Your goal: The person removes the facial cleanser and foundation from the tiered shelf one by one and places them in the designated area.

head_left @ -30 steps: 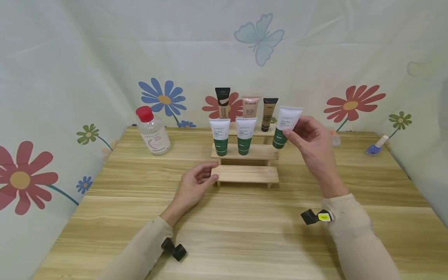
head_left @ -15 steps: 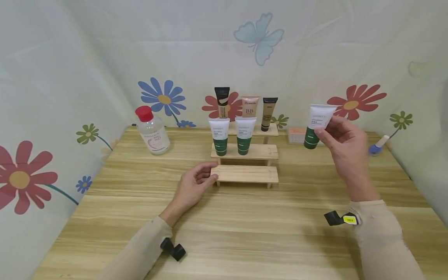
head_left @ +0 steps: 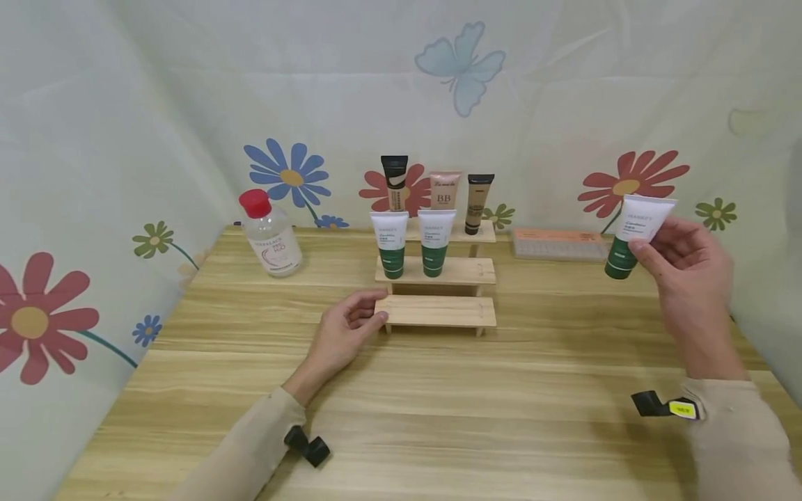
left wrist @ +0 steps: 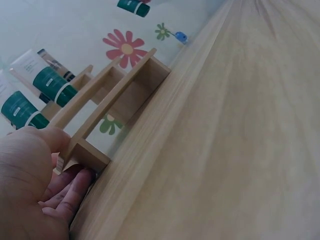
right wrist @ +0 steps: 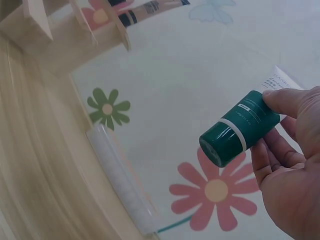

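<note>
My right hand (head_left: 692, 268) pinches a white-and-green squeeze tube (head_left: 634, 236) between thumb and fingers. The tube is raised above the right side of the table, its green cap pointing down. In the right wrist view the thumb lies on the front of the green tube (right wrist: 242, 127). At the centre stands a three-step wooden display rack (head_left: 435, 310). My left hand (head_left: 338, 330) grips the left end of its lowest step. Two matching tubes, a left one (head_left: 391, 243) and a right one (head_left: 435, 242), stand cap-down on the middle step.
On the top step are a black-topped tube (head_left: 395, 182), a pink BB tube (head_left: 444, 189) and a gold tube (head_left: 478, 205). A red-capped bottle (head_left: 271, 240) stands at left. A flat clear box (head_left: 557, 245) lies back right. Blue nail polish (left wrist: 181, 37) stands beyond the rack.
My right hand has carried the tube from beside the rack to the far right, bringing the flat box into view. The left hand keeps its hold on the rack.
</note>
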A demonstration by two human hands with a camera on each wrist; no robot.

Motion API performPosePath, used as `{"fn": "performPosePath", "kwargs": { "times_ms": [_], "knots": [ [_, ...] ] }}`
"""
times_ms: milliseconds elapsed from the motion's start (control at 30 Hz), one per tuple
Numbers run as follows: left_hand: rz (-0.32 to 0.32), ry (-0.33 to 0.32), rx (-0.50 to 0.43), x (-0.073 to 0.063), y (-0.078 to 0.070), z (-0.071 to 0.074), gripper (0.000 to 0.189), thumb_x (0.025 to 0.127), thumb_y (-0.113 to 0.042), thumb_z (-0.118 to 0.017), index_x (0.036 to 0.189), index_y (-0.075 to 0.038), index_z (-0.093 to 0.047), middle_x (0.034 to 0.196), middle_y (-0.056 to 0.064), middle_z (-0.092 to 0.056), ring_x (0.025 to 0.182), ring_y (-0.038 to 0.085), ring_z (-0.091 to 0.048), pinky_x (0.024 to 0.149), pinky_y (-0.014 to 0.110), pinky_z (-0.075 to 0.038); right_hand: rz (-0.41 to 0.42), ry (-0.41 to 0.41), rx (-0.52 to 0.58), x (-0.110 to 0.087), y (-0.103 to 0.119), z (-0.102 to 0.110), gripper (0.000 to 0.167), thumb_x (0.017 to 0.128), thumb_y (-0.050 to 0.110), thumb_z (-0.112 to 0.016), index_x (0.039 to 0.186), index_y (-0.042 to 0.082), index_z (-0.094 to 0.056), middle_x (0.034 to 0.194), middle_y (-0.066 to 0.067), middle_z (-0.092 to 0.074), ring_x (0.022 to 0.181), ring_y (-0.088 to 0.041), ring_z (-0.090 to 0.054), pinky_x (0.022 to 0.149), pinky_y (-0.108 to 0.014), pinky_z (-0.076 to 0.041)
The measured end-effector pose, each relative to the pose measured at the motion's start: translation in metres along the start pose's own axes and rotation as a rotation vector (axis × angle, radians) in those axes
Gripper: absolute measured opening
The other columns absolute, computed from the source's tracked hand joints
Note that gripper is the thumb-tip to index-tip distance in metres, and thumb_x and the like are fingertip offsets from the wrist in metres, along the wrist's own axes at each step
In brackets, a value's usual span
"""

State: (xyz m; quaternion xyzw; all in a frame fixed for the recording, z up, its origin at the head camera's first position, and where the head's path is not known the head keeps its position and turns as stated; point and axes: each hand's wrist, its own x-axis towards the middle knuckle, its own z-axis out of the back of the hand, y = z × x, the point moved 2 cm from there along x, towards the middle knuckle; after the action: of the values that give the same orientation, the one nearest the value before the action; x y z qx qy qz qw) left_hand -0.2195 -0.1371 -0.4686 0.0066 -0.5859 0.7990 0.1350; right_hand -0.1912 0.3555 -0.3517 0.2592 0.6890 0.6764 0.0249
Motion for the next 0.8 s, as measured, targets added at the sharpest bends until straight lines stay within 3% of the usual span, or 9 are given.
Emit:
{"fn": "performPosePath", "kwargs": {
  "times_ms": [200, 400, 667, 800],
  "knots": [
    [-0.003, 0.002, -0.003, 0.0, 0.0, 0.001, 0.037, 0.106, -0.02, -0.081, 0.141, -0.015, -0.075, 0.131, 0.01, -0.074, 0.117, 0.025, -0.072, 0.098, 0.029, -0.063, -0.044, -0.087, -0.037, 0.001, -0.004, 0.02, 0.043, 0.098, 0.001, -0.083, 0.139, 0.007, -0.071, 0.128, 0.002, -0.075, 0.116, -0.016, -0.066, 0.094, -0.009, -0.055],
    [0.005, 0.006, -0.006, -0.001, 0.0, 0.001, 0.037, 0.106, -0.021, -0.081, 0.141, -0.016, -0.075, 0.131, 0.01, -0.074, 0.117, 0.025, -0.072, 0.098, 0.029, -0.063, -0.085, -0.121, -0.083, 0.002, -0.013, 0.04, 0.04, 0.101, 0.004, -0.08, 0.14, 0.007, -0.071, 0.129, 0.005, -0.073, 0.118, -0.015, -0.063, 0.096, -0.007, -0.053],
    [0.006, 0.007, 0.007, 0.0, 0.001, 0.0, 0.036, 0.106, -0.022, -0.08, 0.142, -0.017, -0.074, 0.131, 0.009, -0.073, 0.117, 0.024, -0.072, 0.097, 0.028, -0.063, -0.198, -0.136, -0.366, 0.001, -0.033, 0.061, 0.047, 0.106, 0.024, -0.077, 0.151, 0.021, -0.068, 0.136, 0.015, -0.068, 0.118, -0.008, -0.056, 0.096, -0.003, -0.049],
    [0.009, 0.007, 0.011, 0.0, 0.001, 0.0, 0.036, 0.107, -0.022, -0.08, 0.142, -0.017, -0.074, 0.13, 0.009, -0.073, 0.116, 0.023, -0.072, 0.097, 0.026, -0.062, -0.222, -0.148, -0.363, 0.001, -0.045, 0.066, 0.048, 0.103, 0.022, -0.081, 0.15, 0.017, -0.071, 0.124, 0.019, -0.07, 0.112, -0.005, -0.059, 0.089, -0.002, -0.05]
  ]
}}
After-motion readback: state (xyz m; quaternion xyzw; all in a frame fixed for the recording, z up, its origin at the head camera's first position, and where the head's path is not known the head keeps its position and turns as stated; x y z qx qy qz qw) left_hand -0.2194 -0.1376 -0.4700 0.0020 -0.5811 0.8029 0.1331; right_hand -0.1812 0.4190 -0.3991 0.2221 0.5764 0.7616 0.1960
